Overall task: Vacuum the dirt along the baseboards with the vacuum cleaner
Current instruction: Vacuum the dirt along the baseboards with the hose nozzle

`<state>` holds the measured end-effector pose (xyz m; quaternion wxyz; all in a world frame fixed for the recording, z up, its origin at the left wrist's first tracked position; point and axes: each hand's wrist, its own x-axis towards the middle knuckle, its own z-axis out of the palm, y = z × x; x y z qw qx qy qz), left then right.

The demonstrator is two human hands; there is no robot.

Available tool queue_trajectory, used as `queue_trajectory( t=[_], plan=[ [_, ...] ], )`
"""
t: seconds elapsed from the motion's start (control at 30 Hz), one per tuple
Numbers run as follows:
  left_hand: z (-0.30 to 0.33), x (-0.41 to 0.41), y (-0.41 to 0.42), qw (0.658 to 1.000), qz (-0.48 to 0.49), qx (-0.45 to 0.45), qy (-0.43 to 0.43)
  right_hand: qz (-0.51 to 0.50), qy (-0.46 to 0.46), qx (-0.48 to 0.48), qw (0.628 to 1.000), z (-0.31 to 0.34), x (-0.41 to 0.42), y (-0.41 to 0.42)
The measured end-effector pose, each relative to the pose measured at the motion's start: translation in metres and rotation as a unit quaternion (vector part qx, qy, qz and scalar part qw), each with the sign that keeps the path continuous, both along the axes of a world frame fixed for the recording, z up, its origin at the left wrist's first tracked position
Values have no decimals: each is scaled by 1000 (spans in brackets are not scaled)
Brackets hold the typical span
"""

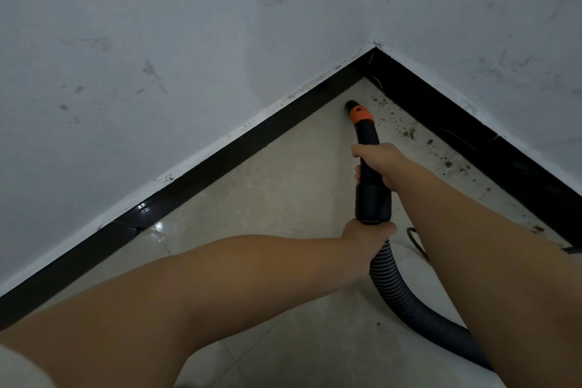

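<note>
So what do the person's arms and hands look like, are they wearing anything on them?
Nothing shows on them. The left hand and right hand are bare, with no gloves, rings or watch visible. Both forearms are uncovered as far as the picture reaches; no sleeves are in view.

Both hands grip the vacuum wand (367, 148), right hand (379, 164) ahead of left hand (367, 238), nozzle (352, 105) near the 1 o'clock corner, dirt (409, 132) alongside the right baseboard (456, 123).

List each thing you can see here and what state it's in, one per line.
Vacuum nozzle: tip at the floor near the corner.
Right hand: shut on the black wand.
Left hand: shut around the hose cuff.
Ribbed hose: bent, trailing right.
Dirt: scattered along the right baseboard.
Left baseboard: floor beside it looks clean.
</note>
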<state>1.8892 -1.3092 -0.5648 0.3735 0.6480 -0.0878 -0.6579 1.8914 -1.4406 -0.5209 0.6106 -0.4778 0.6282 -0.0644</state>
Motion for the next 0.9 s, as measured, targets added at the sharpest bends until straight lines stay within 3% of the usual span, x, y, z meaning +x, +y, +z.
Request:
queue_trajectory(
  t=[0.17, 0.37, 0.9],
  plan=[
    [1, -20, -10, 997, -5, 43, 64, -61, 5, 0, 998, -6, -28, -6],
    [2, -23, -29, 998, -10, 52, 44, -89, 1, -4, 996, -5, -37, -23],
    [1, -21, -65, 994, 69, 43, 78, -22, 0, 3, 1000, -1, -15, -59]
  ],
)
